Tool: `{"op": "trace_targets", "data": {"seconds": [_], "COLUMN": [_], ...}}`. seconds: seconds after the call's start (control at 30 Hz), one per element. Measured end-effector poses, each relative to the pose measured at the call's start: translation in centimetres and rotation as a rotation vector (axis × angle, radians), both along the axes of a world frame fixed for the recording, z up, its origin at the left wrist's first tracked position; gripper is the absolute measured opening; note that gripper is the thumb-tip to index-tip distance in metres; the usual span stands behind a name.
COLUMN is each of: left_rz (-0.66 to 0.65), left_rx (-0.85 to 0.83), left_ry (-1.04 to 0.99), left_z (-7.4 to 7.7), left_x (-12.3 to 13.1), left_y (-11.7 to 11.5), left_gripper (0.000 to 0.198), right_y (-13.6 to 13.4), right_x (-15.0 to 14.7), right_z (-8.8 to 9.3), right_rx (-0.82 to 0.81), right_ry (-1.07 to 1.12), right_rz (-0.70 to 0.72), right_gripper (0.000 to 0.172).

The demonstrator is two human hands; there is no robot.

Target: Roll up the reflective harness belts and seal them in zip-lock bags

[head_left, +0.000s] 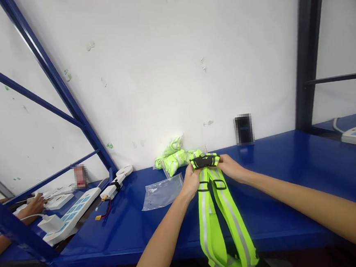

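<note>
A neon yellow-green reflective harness (204,226) with silver stripes hangs from my hands over the table's front edge. My left hand (191,181) grips the left end of its belt, beside the black buckle (205,161). On the other side, my right hand (229,167) is closed on the belt's right end. The buckle looks fastened and faces me. Two black strap sliders (220,184) sit just below it. Left of my left hand lies a clear plastic bag (163,192), flat on the table. Behind it is a pile of similar reflective straps (174,160), partly in clear plastic.
The blue table (280,175) meets a white wall. A dark box (244,130) stands near the wall. At left lie a white handheld fan (124,172), wires with a yellow connector (98,217) and a power strip (76,213). Another person's hand (34,205) is beyond the blue frame post (56,77).
</note>
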State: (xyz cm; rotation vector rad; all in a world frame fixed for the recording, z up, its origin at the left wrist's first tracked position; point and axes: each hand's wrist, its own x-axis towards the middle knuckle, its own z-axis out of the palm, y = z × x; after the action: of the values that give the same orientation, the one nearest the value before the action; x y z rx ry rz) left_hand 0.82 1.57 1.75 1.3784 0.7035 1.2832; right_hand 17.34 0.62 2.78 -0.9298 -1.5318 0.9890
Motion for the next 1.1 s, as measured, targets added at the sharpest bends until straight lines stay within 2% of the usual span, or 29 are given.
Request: {"op": "trace_targets", "data": {"seconds": [0.13,0.27,0.4,0.5,0.63,0.7,0.83,0.97,1.03,1.1], "left_rz": [0.079,0.05,0.008,-0.014,-0.087,-0.079,0.023,0.045,0.051,0.074], "left_rx": [0.055,0.016,-0.057,-0.111,-0.209,-0.195,-0.076,-0.083,-0.093,-0.096], "left_ry": [0.025,-0.009,-0.032,-0.013,-0.029,-0.032,-0.008,-0.016,-0.048,-0.078], "left_z": [0.1,0.4,0.5,0.6,0.8,0.8,0.5,0.1,-0.2,-0.5], "left_x": [0.5,0.2,-0.1,0.1,0.6,0.7,0.6,0.2,0.2,0.4], "left_y": [-0.4,-0.3,-0.1,-0.4,-1.0,-1.0,-0.5,0.0,0.1,0.1], "left_gripper": [0.026,0.031,0.031,0.031,0.035,0.036,0.032,0.033,0.034,0.034], "right_y": [0.1,-0.4,-1.2,-1.6,-1.6,-1.5,-1.7,-1.9,-1.7,-1.4], "right_x": [0.2,0.0,-0.3,-0.4,-0.4,-0.4,-0.3,-0.2,-0.1,-0.1], "right_z": [-0.4,-0.4,0.3,0.5,0.0,-0.3,-0.3,0.3,0.6,0.7], "right_rx": [0.166,0.314,0.455,0.476,0.476,0.52,0.606,0.448,0.354,0.244], "right_ry": [-0.143,-0.339,-0.376,-0.346,-0.347,-0.367,-0.429,-0.333,-0.184,-0.001], "right_rz": [-0.137,-0.344,-0.376,-0.392,-0.428,-0.393,-0.206,-0.059,0.002,0.071], "right_gripper": [0.02,0.017,0.024,0.039,0.08,0.079,0.059,0.052,0.059,0.081]}}
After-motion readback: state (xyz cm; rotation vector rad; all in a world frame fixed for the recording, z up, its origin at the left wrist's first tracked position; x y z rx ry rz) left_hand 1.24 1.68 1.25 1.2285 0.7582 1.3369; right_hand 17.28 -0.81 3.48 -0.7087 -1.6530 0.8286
